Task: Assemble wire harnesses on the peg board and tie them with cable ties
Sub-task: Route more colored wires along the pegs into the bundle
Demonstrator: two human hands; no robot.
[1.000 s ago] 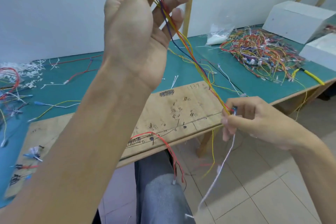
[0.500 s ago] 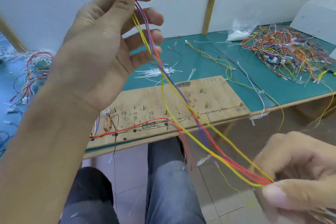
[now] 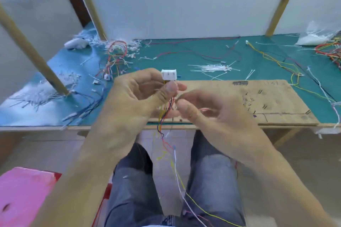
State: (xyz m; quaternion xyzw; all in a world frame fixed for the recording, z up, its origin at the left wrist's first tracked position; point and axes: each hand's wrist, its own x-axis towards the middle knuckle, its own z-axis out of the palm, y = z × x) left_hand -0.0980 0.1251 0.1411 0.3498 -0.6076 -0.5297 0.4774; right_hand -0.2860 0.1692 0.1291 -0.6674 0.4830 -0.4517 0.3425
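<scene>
Your left hand (image 3: 134,96) pinches the colored wires (image 3: 162,125) just under the white plug (image 3: 168,75). Your right hand (image 3: 212,108) pinches the same wires a little lower, and both are held up in front of the peg board (image 3: 258,97). You seem to be tidying the wires, so next lay them along the peg board's marks, then grab a tie from the cable ties (image 3: 212,68) just behind it.

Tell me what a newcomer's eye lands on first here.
The two hands at the centre: the left hand pinches coloured wires just under a white connector, and the right hand pinches them lower down. Behind lies the wooden peg board on the green table, with white cable ties heaped beyond it.
</scene>
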